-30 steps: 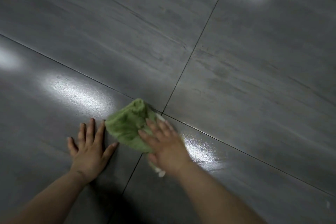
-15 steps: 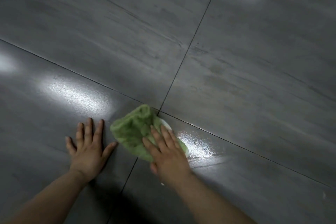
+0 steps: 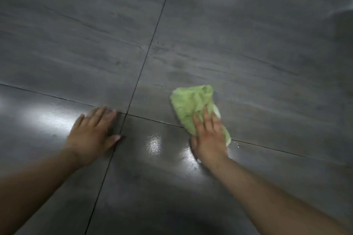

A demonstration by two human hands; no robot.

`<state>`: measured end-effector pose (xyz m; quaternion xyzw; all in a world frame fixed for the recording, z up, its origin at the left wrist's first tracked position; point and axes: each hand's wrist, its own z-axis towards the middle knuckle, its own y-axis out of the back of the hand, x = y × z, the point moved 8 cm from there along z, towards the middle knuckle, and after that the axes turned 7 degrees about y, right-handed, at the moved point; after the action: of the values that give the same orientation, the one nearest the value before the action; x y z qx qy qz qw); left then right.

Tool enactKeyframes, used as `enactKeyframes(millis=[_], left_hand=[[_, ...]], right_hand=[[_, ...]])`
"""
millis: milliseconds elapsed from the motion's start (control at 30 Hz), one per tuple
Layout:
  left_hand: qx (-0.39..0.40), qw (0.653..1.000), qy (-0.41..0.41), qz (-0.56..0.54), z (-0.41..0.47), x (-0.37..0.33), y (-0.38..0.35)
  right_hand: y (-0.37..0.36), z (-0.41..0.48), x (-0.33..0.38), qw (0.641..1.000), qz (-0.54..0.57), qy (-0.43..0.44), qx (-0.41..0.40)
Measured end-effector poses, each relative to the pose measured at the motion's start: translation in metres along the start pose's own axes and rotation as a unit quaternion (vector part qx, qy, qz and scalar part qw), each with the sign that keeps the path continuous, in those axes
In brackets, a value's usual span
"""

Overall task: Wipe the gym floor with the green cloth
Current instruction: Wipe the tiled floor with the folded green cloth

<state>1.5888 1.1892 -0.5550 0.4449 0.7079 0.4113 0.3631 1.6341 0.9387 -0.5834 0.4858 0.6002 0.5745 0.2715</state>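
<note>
While flat, right hand [image 3: 209, 137] covers green cloth [image 3: 193, 104].

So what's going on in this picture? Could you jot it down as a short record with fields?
Setting: grey tiled floor with dark joint lines
Tool: crumpled green cloth, lying across a joint line
Right hand: flat on the near part of the cloth, pressing it to the floor
Left hand: flat on bare tile, apart from the cloth
Floor state: wet sheen between the hands
</note>
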Motion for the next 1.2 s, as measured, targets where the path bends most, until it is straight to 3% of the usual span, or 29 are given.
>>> enactKeyframes(millis=[100, 167, 233, 333, 433, 467, 533, 633, 700, 767, 833, 900, 1000, 1067, 1133, 1200], left_hand=[[-0.005, 0.997, 0.009, -0.072, -0.008, -0.056, -0.031], [0.010, 0.993, 0.023, -0.113, -0.024, -0.077, -0.054], [0.036, 0.993, 0.034, -0.108, -0.036, -0.089, -0.072], [0.068, 0.995, 0.047, -0.048, -0.039, -0.095, -0.084], [0.084, 0.995, 0.057, -0.004, -0.038, -0.095, -0.088], [0.087, 0.995, 0.059, 0.002, -0.038, -0.095, -0.088], [0.088, 0.994, 0.062, 0.006, -0.038, -0.095, -0.090], [0.082, 0.994, 0.067, 0.007, -0.037, -0.091, -0.093], [0.081, 0.994, 0.067, 0.000, -0.037, -0.090, -0.094], [0.086, 0.994, 0.067, -0.003, -0.039, -0.091, -0.093], [0.088, 0.994, 0.064, -0.003, -0.039, -0.092, -0.092], [0.082, 0.995, 0.063, -0.006, -0.038, -0.092, -0.092], [0.083, 0.994, 0.063, -0.017, -0.037, -0.092, -0.096], [0.078, 0.995, 0.065, -0.024, -0.037, -0.091, -0.096], [0.065, 0.995, 0.064, -0.027, -0.037, -0.092, -0.096], [0.053, 0.996, 0.066, -0.034, -0.037, -0.093, -0.093]], right_hand=[[-0.015, -0.023, 0.036, 0.982, -0.048, 0.176, 0.046], [-0.007, -0.029, 0.014, 0.969, -0.062, 0.234, 0.042], [0.001, -0.035, -0.047, 0.985, -0.069, 0.147, 0.058], [0.027, -0.062, -0.148, 0.998, -0.013, -0.057, -0.001], [0.033, -0.090, -0.194, 0.958, 0.050, -0.281, -0.023], [0.026, -0.092, -0.189, 0.947, 0.047, -0.317, -0.029], [0.016, -0.079, -0.149, 0.965, 0.013, -0.251, -0.069], [-0.002, -0.060, -0.070, 0.997, -0.024, -0.054, -0.043], [-0.004, -0.060, -0.039, 0.995, -0.018, 0.085, -0.040], [-0.004, -0.062, -0.049, 0.987, -0.021, 0.157, -0.035], [0.000, -0.068, -0.096, 0.994, -0.036, 0.101, -0.020], [0.012, -0.088, -0.169, 0.998, 0.000, -0.061, -0.028], [0.035, -0.144, -0.257, 0.942, 0.058, -0.315, -0.097], [0.026, -0.161, -0.266, 0.901, 0.063, -0.423, -0.076], [0.020, -0.148, -0.236, 0.905, 0.040, -0.416, -0.081], [0.012, -0.116, -0.181, 0.953, -0.005, -0.281, -0.114]])
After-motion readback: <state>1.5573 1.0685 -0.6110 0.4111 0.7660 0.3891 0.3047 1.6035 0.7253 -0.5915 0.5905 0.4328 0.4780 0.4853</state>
